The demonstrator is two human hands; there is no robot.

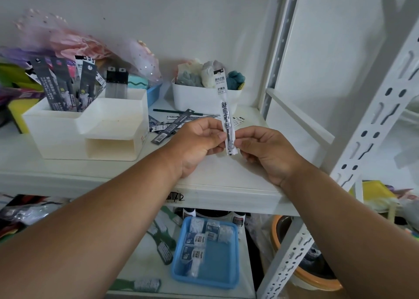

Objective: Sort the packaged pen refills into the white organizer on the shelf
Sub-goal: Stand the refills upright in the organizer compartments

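Note:
I hold one clear packaged pen refill [225, 108] upright above the shelf, its black header at the top. My left hand [199, 141] pinches its lower part from the left, and my right hand [267, 151] pinches the bottom end from the right. The white organizer [90, 131] stands on the shelf to the left. Several dark refill packs [65, 85] stand upright in its back left compartment, and two clear packs [116, 83] in the back right one. More loose refill packs [172, 124] lie on the shelf behind my left hand.
A white bin [192, 97] of soft items stands behind the held refill. Pink mesh bags and coloured items crowd the far left. White slotted shelf posts [371, 126] rise on the right. A blue tray [208, 273] with small packets lies on the lower shelf.

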